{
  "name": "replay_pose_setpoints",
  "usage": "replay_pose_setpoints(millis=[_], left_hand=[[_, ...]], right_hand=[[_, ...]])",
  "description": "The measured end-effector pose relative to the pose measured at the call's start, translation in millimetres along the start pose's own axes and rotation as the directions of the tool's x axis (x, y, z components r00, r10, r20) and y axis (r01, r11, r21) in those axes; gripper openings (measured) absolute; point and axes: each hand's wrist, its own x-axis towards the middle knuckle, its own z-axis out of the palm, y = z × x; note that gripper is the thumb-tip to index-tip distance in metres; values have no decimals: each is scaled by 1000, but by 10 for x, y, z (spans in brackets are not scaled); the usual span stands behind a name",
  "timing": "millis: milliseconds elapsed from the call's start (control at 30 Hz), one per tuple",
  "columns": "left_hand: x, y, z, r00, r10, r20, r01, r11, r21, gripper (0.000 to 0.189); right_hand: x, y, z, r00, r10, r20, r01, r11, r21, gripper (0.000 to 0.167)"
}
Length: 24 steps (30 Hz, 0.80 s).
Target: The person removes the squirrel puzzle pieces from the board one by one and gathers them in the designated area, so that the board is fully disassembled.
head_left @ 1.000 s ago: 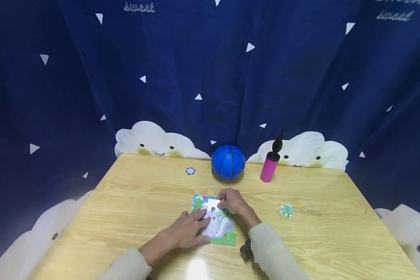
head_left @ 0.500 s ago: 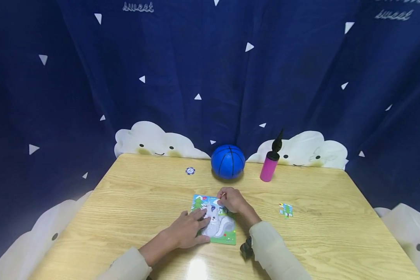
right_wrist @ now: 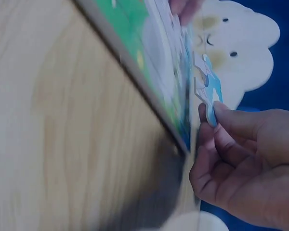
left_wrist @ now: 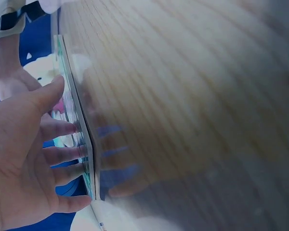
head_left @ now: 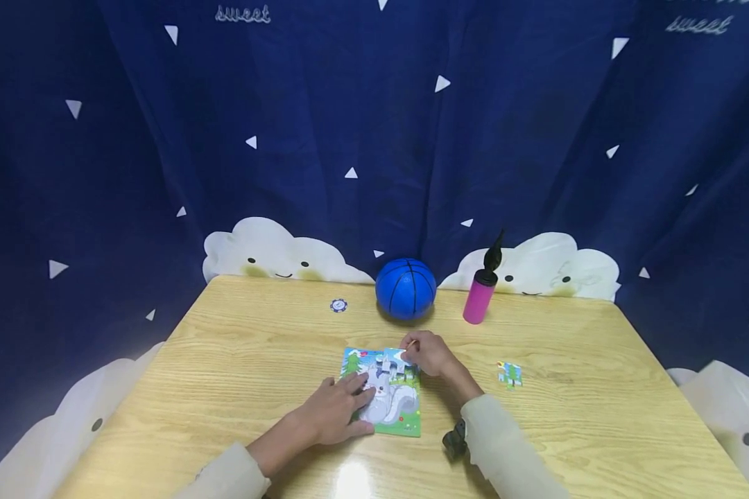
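Observation:
A jigsaw puzzle (head_left: 406, 427) with a grey squirrel picture and a green lower border lies on the table in the head view. My left hand (head_left: 337, 410) rests over its left side, fingers spread and fairly straight; in the left wrist view the fingertips (left_wrist: 70, 153) meet the puzzle's edge. At the top right corner, my right hand (head_left: 433, 355) pinches a puzzle piece (right_wrist: 212, 89) between thumb and fingers. This piece, light blue with pale shapes, is tilted up off the puzzle (right_wrist: 127, 31) in the right wrist view.
Another small patch of puzzle pieces (head_left: 510, 374) lies to the right. Behind the puzzle stand a blue ball (head_left: 406, 290) and a pink pump (head_left: 479, 301) with a black top. A poker chip (head_left: 338, 305) sits at the back, before a dark blue curtain (head_left: 324, 125).
The white patch at the puzzle's top middle gives way to picture. My right hand shifts slightly right, the piece now over the top right part. My left hand stays still.

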Motion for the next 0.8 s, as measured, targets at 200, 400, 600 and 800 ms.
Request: replay_pose_setpoints(millis=[200, 400, 600, 800], left_hand=[[6, -17, -2, 1000, -2, 11, 2, 1000, -14, 65], [-4, -20, -22, 1000, -1, 11, 1, 1000, -14, 65], [2, -30, -14, 1000, 3, 14, -2, 1000, -18, 65], [9, -19, -14, 1000, -3, 26, 3, 1000, -28, 66]], right_hand=[[-101, 227, -301, 1000, 7, -16, -7, 1000, 3, 4], [-186, 503, -554, 1000, -1, -31, -1, 998, -64, 3], [-287, 697, -725, 999, 35, -30, -37, 994, -101, 5], [-378, 838, -824, 996, 72, -43, -77, 988, -130, 5]])
